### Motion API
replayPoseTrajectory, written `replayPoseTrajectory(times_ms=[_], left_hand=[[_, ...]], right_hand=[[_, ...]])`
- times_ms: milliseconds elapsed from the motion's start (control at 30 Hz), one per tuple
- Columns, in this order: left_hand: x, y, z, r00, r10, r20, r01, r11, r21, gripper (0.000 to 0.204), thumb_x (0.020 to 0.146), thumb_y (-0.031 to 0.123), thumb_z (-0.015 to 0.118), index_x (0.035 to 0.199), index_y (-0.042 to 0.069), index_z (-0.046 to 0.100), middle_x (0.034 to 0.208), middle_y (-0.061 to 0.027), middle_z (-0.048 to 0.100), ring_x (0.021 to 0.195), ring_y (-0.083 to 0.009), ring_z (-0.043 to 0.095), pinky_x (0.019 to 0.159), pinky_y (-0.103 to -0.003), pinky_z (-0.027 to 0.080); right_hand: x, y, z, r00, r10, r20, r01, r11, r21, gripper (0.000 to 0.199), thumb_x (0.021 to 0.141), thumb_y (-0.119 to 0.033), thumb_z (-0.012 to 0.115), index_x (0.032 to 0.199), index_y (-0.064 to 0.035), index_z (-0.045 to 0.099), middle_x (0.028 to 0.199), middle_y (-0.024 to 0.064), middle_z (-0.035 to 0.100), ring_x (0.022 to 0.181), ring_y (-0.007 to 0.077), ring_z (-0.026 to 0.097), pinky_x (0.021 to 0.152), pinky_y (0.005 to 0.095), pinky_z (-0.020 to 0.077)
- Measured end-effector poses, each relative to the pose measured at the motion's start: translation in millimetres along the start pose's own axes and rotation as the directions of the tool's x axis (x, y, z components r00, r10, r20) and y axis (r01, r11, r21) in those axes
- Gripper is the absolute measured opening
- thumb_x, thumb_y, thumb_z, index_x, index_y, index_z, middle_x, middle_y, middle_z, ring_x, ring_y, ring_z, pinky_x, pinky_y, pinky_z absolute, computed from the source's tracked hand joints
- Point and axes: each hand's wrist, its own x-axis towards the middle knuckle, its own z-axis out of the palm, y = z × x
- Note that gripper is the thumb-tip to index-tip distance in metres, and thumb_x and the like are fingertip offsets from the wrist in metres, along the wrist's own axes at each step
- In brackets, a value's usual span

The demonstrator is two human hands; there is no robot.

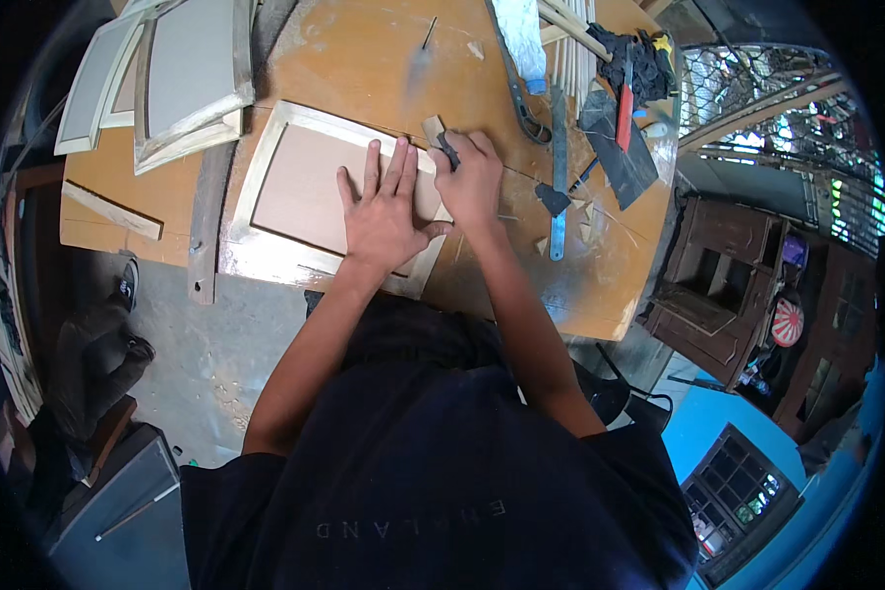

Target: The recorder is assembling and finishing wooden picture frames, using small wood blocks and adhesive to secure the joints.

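Observation:
A light wooden picture frame (pixel 257 177) with a beige panel inside lies flat on the orange-brown table (pixel 364 59), near its front edge. My left hand (pixel 382 221) is spread flat over the panel, fingers pointing away from me and reaching over the frame's far rail. At the frame's right end, my right hand (pixel 474 182) is closed around a small wooden block (pixel 433 128) with a dark piece, like sandpaper (pixel 447 148), against it. My right fingers partly hide the block, and my left hand covers part of the panel.
More frames (pixel 192 69) are stacked at the back left, near a dark wooden bar (pixel 206 216) and a loose strip (pixel 113 211). To the right lie a metal ruler (pixel 559 177), a dark sheet (pixel 619 162) and a red-handled tool (pixel 624 118). Another person's legs (pixel 93 354) are at left.

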Motion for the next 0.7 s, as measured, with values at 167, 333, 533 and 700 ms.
replayPoseTrajectory(times_ms=[167,333,533,700], left_hand=[[-0.9,-5.6,3.3,1.0,-0.022,-0.006,0.022,1.0,0.007,0.115,0.073,0.063,0.076,0.161,0.011,0.023,0.169,-0.0023,0.019,0.157,-0.0305,0.01,0.117,-0.072,0.009],[-2.0,-0.5,-0.8,1.0,-0.005,0.002,0.005,1.0,-0.011,0.116,0.072,0.065,0.075,0.161,0.011,0.024,0.169,-0.002,0.019,0.157,-0.0307,0.009,0.117,-0.071,0.008],[-5.0,-6.4,4.0,0.999,-0.007,-0.046,0.008,1.0,0.029,0.118,0.071,0.066,0.076,0.161,0.011,0.023,0.169,-0.0037,0.021,0.156,-0.0324,0.015,0.115,-0.072,0.015],[-3.3,-0.2,1.8,1.0,0.004,-0.026,-0.005,1.0,-0.003,0.118,0.071,0.065,0.076,0.161,0.011,0.024,0.169,-0.0026,0.02,0.156,-0.0317,0.013,0.116,-0.072,0.012]], right_hand=[[-43.4,3.8,-3.9,0.996,-0.093,-0.004,0.093,0.996,0.016,0.027,0.078,-0.011,0.078,0.101,0.0005,0.072,0.087,0.0186,0.063,0.084,0.0388,0.064,0.074,0.0461,0.0517],[-11.6,3.3,-3.9,0.999,-0.019,0.028,0.022,0.996,-0.09,0.031,0.077,-0.011,0.08,0.105,0.0,0.072,0.09,0.0179,0.065,0.086,0.0372,0.066,0.078,0.0446,0.0536],[-52.6,6.1,-12.8,0.996,-0.091,0.003,0.091,0.996,-0.001,0.027,0.08,-0.011,0.078,0.103,0.0007,0.071,0.089,0.0184,0.064,0.082,0.0385,0.064,0.074,0.045,0.0526],[-8.7,5.2,-3.1,0.994,-0.108,-0.005,0.108,0.992,-0.066,0.028,0.079,-0.01,0.079,0.104,0.0,0.071,0.089,0.0169,0.063,0.086,0.0369,0.064,0.076,0.0437,0.0525]])
